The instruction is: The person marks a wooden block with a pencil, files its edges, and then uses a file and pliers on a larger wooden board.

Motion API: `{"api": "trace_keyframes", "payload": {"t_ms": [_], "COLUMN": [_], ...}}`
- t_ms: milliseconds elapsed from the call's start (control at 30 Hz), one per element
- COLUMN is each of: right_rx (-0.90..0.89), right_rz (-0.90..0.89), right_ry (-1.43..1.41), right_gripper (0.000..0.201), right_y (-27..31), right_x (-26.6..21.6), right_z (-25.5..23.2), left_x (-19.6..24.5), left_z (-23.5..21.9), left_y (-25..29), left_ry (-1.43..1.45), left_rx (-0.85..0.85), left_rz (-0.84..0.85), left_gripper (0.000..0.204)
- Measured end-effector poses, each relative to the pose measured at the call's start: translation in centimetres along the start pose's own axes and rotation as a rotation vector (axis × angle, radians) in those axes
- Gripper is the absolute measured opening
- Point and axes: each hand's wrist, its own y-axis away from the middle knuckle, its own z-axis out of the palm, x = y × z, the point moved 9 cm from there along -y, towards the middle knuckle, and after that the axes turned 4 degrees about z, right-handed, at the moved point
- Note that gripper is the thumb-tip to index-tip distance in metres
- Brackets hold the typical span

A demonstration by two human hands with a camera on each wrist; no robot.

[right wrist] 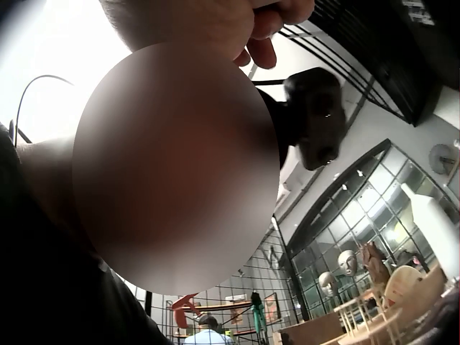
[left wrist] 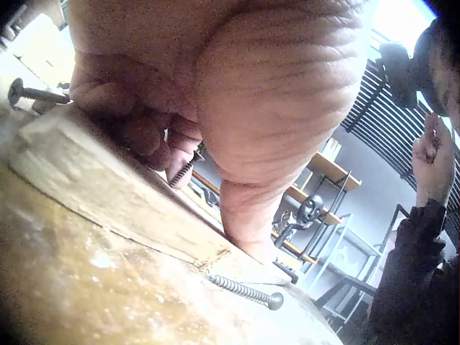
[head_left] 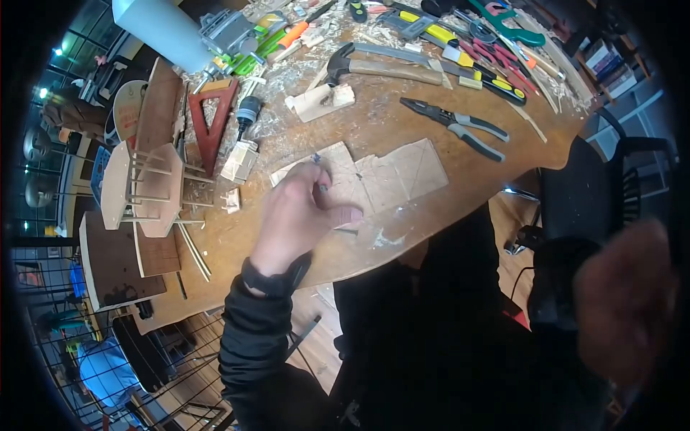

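In the head view, my left hand rests on a pale, flat wooden piece, fingers bent and thumb stretched towards its near edge. Beneath the palm in the left wrist view, a dark screw slants beside the fingertips of the left hand; whether they grip it is unclear. Another screw lies at the edge of the wood. My right hand is raised off the table and blurred, close to the head; its fingers show partly beside a black device.
A hammer, pliers and a black-handled tool lie beyond the wood. At left are a red triangular frame and a dowelled wooden assembly. Wood shavings cover the table's far part, and a black chair stands at right.
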Motion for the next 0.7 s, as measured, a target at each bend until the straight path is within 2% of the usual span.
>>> {"api": "trace_keyframes", "payload": {"t_ms": [67, 133, 233, 267, 333, 367, 433, 467, 567, 600, 700], "right_rx": [-0.029, -0.161, -0.272, -0.252, -0.324, -0.318, -0.395, -0.347, -0.331, -0.377, -0.425], "right_rz": [0.279, 0.536, 0.738, 0.745, 0.624, 0.624, 0.746, 0.621, 0.513, 0.594, 0.536], "right_ry": [0.347, 0.567, 0.699, 0.721, 0.741, 0.738, 0.818, 0.809, 0.87, 0.885, 0.892], "right_gripper": [0.061, 0.062, 0.061, 0.061, 0.053, 0.053, 0.045, 0.042, 0.042, 0.043, 0.043], "right_y": [2.2, 4.9, 9.2, 10.0, 10.6, 10.5, 11.0, 10.9, 10.6, 10.5, 10.5], "right_x": [5.1, 11.1, 16.2, 16.8, 17.1, 17.2, 18.7, 18.6, 18.3, 18.3, 17.8], "right_z": [1.1, 3.3, 4.9, 4.7, 5.7, 5.7, 6.3, 6.4, 6.7, 6.7, 7.0], "left_x": [0.2, 0.3, 0.2, 0.1, 0.2, 0.4, 0.9, 1.0, 0.8, 1.0, 0.4], "left_z": [-0.1, -0.1, 0.3, 0.3, 0.1, 0.2, -0.3, -0.4, -0.1, -0.2, -0.2], "left_y": [0.0, 0.0, -0.1, -0.1, -0.3, -0.3, -0.2, -0.3, -0.5, -0.3, -0.1], "left_ry": [0.016, 0.039, -0.006, 0.008, 0.016, 0.01, -0.029, -0.025, -0.046, -0.024, 0.031], "left_rx": [0.001, 0.008, -0.001, 0.007, 0.002, 0.0, -0.001, 0.0, 0.014, 0.002, 0.003], "left_rz": [0.004, 0.017, 0.054, 0.066, 0.049, 0.051, 0.075, 0.102, 0.056, 0.042, 0.021], "left_gripper": [0.056, 0.055, 0.056, 0.055, 0.055, 0.055, 0.056, 0.056, 0.057, 0.058, 0.058]}}
